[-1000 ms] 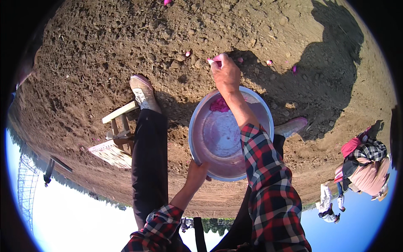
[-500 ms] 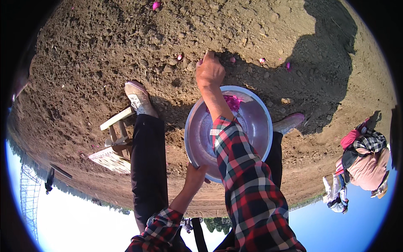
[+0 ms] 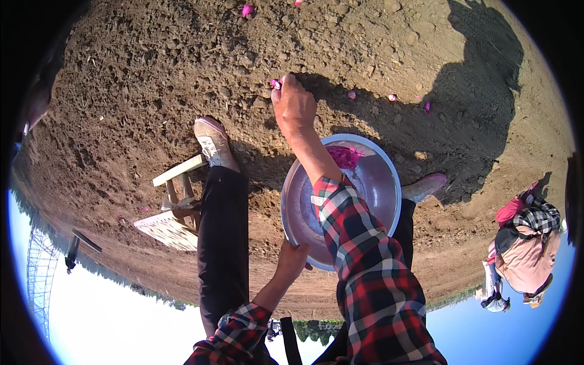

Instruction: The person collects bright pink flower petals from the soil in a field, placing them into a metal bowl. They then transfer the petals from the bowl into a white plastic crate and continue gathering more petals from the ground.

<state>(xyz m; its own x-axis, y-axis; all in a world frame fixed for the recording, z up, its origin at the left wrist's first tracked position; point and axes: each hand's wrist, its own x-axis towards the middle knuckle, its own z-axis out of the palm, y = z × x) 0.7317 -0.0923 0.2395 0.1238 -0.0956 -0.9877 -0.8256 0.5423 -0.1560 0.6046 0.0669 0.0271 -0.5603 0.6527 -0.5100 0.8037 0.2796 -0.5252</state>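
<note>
A small heap of pink petals is already gathered in the metal basin, gripped at its near rim by the left hand. A pink petal on the soil is pinched by the right hand; several more petals are left scattered farther right.

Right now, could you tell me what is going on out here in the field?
A person in a plaid shirt stands on bare tilled soil, bent low. The left hand grips the near rim of a round metal basin holding a few pink petals. The right hand reaches down to the ground, fingers closed on a small pink piece. More pink bits lie scattered on the soil nearby. A small wooden stool sits beside the left leg, and another person crouches to the right.
</note>
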